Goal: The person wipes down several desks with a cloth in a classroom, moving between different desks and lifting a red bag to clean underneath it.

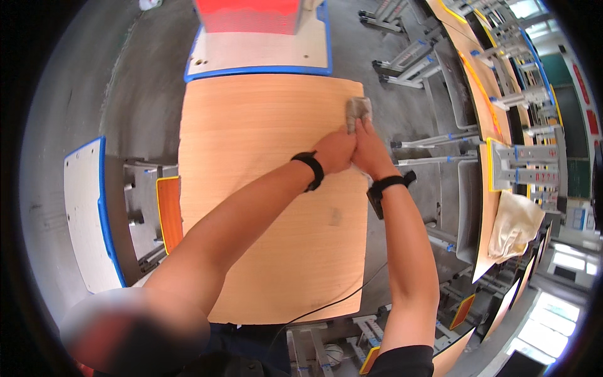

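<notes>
A crumpled greyish cloth (359, 109) lies against the right edge of a wood-grain desktop (264, 188), towards its far corner. My right hand (372, 148) grips the cloth with fingers pointing away from me. Pressed close beside it, my left hand (337, 150) is also on the cloth, its fingertips partly hidden. Both wrists wear black straps. On the desktop below my hands is a faint dark smudge (335, 217). A thin black cable (330, 305) crosses the near right corner.
Beyond the far edge stands a white desk with blue trim (259, 54), bearing a red box (249, 16). Another blue-edged white desk (87, 212) and an orange seat (169, 212) are at the left. Rows of desks (490, 103) fill the right; a cream cloth (513, 226) lies on one.
</notes>
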Motion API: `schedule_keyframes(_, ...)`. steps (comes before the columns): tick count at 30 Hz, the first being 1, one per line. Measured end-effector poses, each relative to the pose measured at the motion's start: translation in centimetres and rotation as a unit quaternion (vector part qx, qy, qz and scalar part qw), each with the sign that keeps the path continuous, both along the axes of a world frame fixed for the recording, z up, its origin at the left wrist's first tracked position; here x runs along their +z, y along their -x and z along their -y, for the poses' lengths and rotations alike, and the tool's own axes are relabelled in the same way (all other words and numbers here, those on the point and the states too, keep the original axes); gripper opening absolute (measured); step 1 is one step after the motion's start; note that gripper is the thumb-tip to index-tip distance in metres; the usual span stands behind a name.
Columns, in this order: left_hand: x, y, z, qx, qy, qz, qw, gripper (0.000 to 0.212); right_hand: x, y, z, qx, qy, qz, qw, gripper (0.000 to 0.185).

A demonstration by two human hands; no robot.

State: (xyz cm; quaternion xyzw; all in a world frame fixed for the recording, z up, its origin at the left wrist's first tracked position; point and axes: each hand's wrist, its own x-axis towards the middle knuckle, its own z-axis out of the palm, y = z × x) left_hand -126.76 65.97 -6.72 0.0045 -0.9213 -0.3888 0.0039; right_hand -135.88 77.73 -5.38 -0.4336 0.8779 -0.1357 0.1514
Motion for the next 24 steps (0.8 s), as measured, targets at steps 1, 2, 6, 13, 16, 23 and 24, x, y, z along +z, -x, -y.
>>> schedule_keyframes(1, 0.0, -0.6, -0.5, 0.007, -0.01, -0.006, 1.0, 0.027, 0.0, -0.5, -0.3, 0.003, -0.004, 0.008, 1.0, 0.063)
schedule_keyframes(2, 0.1, -1.1, -0.8, 0.015, -0.018, -0.014, 1.0, 0.027, 0.1, -0.9, -0.6, 0.006, -0.014, 0.002, 1.0, 0.063)
schedule_keyframes(6, 0.8, -3.0, -0.6, 0.044, -0.081, 0.022, 0.996, 0.031, 0.7, -2.4, 0.3, 0.01, -0.062, -0.006, 0.998, 0.066)
schedule_keyframes(13, 0.7, -6.8, 4.0, 0.116, -0.12, 0.037, 0.985, 0.024, 1.5, -4.5, 6.5, 0.071, -0.084, -0.006, 0.994, 0.067)
schedule_keyframes(16, 0.4, -9.5, 7.6, 0.138, -0.089, 0.036, 0.986, 0.024, 1.7, -6.5, 10.8, 0.111, -0.072, -0.008, 0.991, 0.065)
schedule_keyframes(23, -1.7, -20.1, 17.6, 0.189, -0.113, 0.021, 0.975, 0.026, 1.2, -16.2, 22.8, 0.199, -0.014, 0.013, 0.98, 0.064)
schedule_keyframes(24, -0.7, -21.4, 18.0, 0.208, -0.129, 0.001, 0.97, 0.023, 0.9, -17.5, 23.4, 0.19, 0.005, 0.015, 0.982, 0.064)
